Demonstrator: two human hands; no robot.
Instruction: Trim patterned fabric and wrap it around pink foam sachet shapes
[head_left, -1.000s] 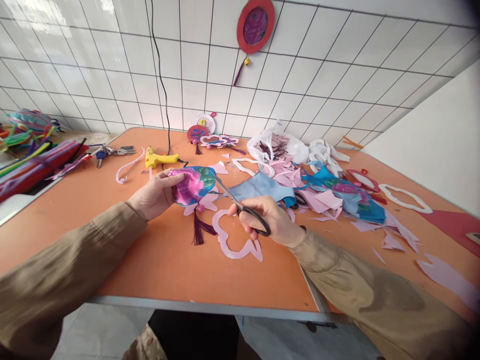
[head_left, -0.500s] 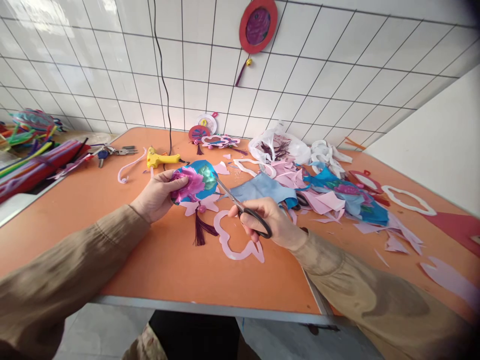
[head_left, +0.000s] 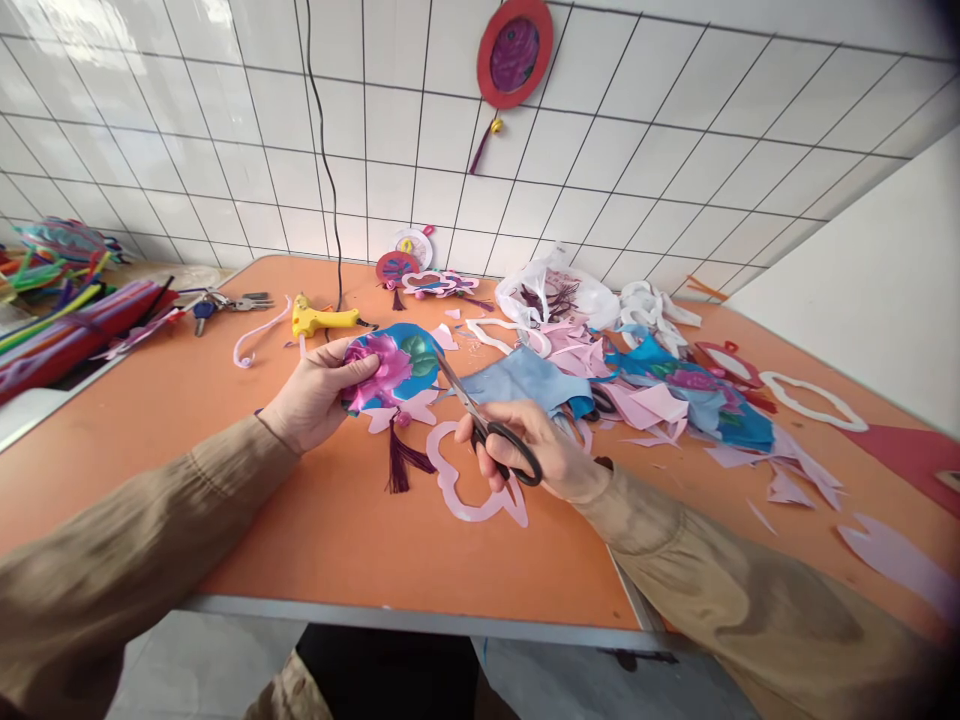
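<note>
My left hand (head_left: 309, 392) pinches a rounded piece of shiny blue fabric (head_left: 416, 365) with a pink flower and green leaves, thumb on top. My right hand (head_left: 544, 450) is closed round the black handles of a pair of scissors (head_left: 469, 405). The blades reach the right edge of the fabric. Below the fabric, partly covered by it, lies a pink paper shape with a dark purple tassel (head_left: 401, 460). A pink paper outline frame (head_left: 469, 512) rests on the table under the scissors and my right hand.
A yellow glue gun (head_left: 322, 318) with a pink pipe cleaner (head_left: 262, 333) beside it stands behind my left hand. Fabric and paper scraps (head_left: 645, 400) and a plastic bag (head_left: 559, 290) spread over the right side. Keys (head_left: 214, 308) lie at the left. The table's front edge (head_left: 390, 615) is near me.
The blue fabric has turned slightly in my left hand, and its leaf side looks flatter to me. The scissors have shifted a little along its right edge.
</note>
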